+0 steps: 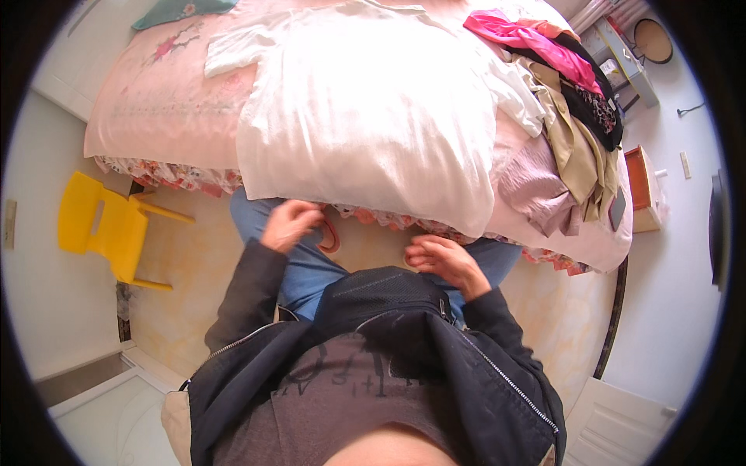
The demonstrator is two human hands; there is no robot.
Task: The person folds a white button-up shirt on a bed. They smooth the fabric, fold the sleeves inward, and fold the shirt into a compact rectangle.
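Note:
A white short-sleeved garment (367, 122) lies spread over the bed, its lower hem hanging at the near edge. My left hand (293, 226) hovers just below the left part of that hem, fingers loosely bent and slightly blurred. I see nothing held in it, and it appears apart from the cloth. Over my lap, below the hem's right part, is my right hand (447, 262), half curled with nothing visible in it. The garment's upper part is washed out by bright light.
The bed has a pink cover (169, 110) and a ruffled skirt. Clothes, including a beige garment (568, 140) and a bright pink one (536, 43), are heaped at right, near a dark flat device (616, 211). A yellow chair (108, 227) stands left. An open drawer (641, 189) is at right.

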